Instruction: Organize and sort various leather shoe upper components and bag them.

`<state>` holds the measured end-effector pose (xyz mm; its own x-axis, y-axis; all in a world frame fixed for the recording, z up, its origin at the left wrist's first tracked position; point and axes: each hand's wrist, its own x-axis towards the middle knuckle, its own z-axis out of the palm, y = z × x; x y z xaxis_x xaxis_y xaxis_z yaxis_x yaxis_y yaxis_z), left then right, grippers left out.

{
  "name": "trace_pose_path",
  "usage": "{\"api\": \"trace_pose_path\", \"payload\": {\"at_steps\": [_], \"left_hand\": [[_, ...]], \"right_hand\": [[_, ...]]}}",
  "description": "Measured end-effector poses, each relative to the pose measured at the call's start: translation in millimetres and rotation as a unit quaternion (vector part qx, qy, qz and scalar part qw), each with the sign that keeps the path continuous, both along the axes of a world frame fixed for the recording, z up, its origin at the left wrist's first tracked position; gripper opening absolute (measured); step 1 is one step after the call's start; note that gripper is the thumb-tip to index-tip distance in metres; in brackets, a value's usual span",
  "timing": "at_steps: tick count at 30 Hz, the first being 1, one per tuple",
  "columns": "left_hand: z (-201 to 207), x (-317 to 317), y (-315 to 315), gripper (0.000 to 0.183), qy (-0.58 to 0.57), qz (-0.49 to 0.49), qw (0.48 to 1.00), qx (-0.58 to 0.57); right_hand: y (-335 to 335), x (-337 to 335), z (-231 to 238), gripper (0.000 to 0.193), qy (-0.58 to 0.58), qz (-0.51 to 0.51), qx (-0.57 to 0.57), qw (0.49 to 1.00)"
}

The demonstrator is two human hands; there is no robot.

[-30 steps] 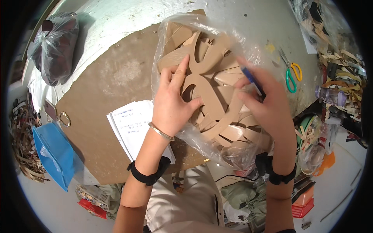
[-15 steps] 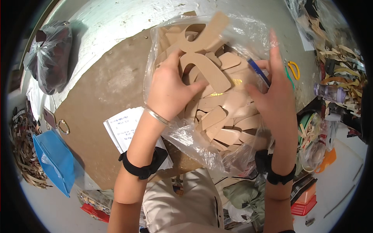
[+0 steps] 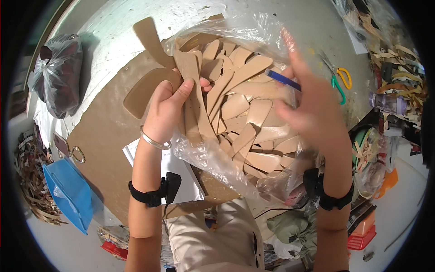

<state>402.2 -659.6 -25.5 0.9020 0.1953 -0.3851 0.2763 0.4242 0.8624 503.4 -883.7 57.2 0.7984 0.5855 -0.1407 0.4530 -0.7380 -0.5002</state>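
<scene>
Head view shows two bare hands at work over a clear plastic bag [image 3: 213, 165], which lies open in the centre of the frame, with a heap of tan pieces [image 3: 265, 162] inside. The left hand [image 3: 165, 109], left of the centre, is closed on a lobed tan piece [image 3: 148, 93]; the thumb lies on top and some fingertips show past the far edge. Two broad lobes of this piece reach out to the upper left of the frame, over the brown mat [image 3: 102, 140]. (Whether the long strip under the thumb belongs to the same piece, I cannot tell.)

The right hand [image 3: 312, 102], right of the centre, is blurred. It has a blue pen [image 3: 282, 79] among its fingers, while the index finger points up and the thumb stands apart from it; how tightly the pen is gripped cannot be seen.

White paper [image 3: 181, 181] lies below the left hand, partly behind the wrist. Scissors [image 3: 345, 78] with yellow and green handles rest at the upper right, and a blue bin [image 3: 70, 195] stands at the lower left.
</scene>
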Motion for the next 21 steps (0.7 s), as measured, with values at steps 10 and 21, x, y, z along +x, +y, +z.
{"api": "trace_pose_path", "payload": {"at_steps": [10,21], "left_hand": [[12,16,-27,0.047,0.01,0.025,0.943,0.333],[5,6,0,0.029,0.062,0.016,0.988,0.144]], "right_hand": [[48,16,-17,0.068,-0.25,0.047,0.237,0.938],[30,16,16,0.064,-0.059,-0.123,0.238,0.962]]}}
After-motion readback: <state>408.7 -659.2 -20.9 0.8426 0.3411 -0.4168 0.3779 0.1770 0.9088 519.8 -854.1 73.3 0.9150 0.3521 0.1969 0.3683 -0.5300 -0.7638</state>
